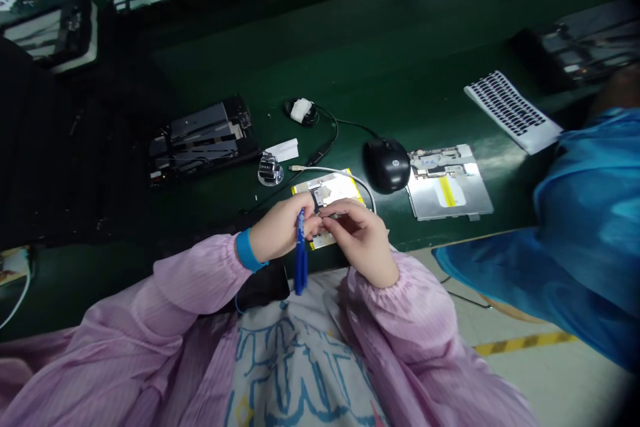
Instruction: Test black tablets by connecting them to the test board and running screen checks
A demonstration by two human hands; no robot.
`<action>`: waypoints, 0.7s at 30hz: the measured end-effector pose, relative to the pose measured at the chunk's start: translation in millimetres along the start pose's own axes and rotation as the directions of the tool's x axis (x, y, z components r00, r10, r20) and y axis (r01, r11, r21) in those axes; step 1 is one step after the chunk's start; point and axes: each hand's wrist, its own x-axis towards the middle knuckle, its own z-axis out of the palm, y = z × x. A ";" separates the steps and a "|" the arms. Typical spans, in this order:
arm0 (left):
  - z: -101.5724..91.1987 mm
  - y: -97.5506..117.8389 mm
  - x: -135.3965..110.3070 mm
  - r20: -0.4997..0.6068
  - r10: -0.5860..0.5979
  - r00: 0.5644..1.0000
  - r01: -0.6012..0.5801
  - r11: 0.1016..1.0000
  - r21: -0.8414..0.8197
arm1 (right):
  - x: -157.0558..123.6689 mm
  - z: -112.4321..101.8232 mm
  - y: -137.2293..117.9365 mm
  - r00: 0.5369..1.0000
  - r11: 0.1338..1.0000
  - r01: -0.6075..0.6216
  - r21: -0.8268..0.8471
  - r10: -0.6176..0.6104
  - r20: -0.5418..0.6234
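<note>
Dim, blurred edges (central glare)

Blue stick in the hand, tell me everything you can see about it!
The blue stick is slim and pen-like, bright blue, probably plastic. It stands nearly upright in the picture, gripped near its top by the left hand. Its lower end hangs free past the edge of the green table, over the lap. The right hand curls close beside its top; whether they touch is unclear. Fingers hide its tip.

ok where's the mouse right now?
Head view, right of centre on the green bench: the mouse sits just behind the right hand, between the yellow-edged board under the hands and the silver plate to its right.
</note>
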 end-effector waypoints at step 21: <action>-3.7 -11.8 3.7 -0.032 -0.078 0.996 0.084 0.893 0.442 | -27.6 9.1 39.3 0.934 0.770 0.354 -0.531 -0.256 0.251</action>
